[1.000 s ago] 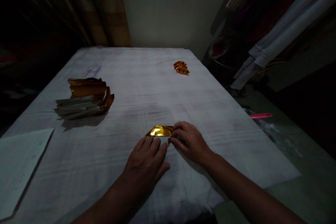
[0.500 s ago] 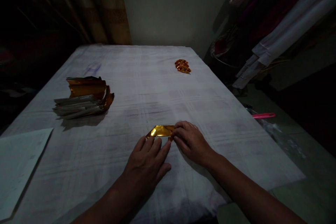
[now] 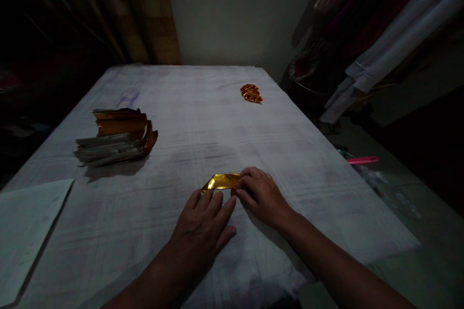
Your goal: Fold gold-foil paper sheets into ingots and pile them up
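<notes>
A sheet of gold foil paper (image 3: 222, 181), partly folded with a slanted left corner, lies flat on the cloth-covered table. My left hand (image 3: 203, 219) rests over its near edge, fingers stretched out and slightly spread, thumb apart. At the right end of the foil, my right hand (image 3: 261, 194) has its fingers and thumb closed on the corner. Its fingertips hide that part of the fold. A pale strip of the paper's underside shows between the hands.
A stack of gold-and-grey foil sheets (image 3: 118, 137) sits at the left. Several folded gold pieces (image 3: 251, 93) lie far right. A white sheet or board (image 3: 31, 227) is at the near left. Clothes (image 3: 377, 67) hang at right, and a pink handle (image 3: 362, 160) shows beyond the table edge.
The right hand's fingers have shifted slightly at the foil's right corner, and the left index fingertip sits a little lower. The view has tilted slightly; otherwise things stay put.
</notes>
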`<move>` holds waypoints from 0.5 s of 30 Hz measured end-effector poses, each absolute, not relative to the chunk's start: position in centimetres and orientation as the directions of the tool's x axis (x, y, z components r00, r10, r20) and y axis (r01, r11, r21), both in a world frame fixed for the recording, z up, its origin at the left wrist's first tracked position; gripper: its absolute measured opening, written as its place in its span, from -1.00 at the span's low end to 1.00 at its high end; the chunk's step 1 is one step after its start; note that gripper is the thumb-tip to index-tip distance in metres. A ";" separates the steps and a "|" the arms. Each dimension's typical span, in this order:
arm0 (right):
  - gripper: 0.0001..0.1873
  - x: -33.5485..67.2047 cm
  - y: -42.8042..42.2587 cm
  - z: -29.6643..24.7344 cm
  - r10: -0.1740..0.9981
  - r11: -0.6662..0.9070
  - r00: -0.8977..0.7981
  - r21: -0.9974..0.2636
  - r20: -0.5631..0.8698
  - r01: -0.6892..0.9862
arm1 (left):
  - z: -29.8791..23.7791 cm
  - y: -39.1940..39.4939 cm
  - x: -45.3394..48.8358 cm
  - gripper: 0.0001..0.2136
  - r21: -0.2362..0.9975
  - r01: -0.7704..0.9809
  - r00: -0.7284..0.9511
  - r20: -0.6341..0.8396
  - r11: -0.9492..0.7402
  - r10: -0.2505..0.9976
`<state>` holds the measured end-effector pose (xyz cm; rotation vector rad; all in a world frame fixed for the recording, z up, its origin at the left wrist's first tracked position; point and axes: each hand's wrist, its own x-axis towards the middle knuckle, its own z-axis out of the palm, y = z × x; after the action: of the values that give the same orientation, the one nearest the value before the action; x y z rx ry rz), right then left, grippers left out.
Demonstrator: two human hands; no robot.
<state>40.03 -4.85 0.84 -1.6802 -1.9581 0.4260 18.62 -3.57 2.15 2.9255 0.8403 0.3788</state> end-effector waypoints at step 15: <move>-0.86 39.6 -5.0 0.4 0.971 0.174 -0.044 -0.567 0.236 0.805 | 1.8 -3.5 18.6 -0.57 0.146 0.505 0.818 0.234 -0.851 0.525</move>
<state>39.65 -4.97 0.35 -1.6710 -1.8880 0.3776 18.62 -3.45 1.83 2.9216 0.8292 0.4103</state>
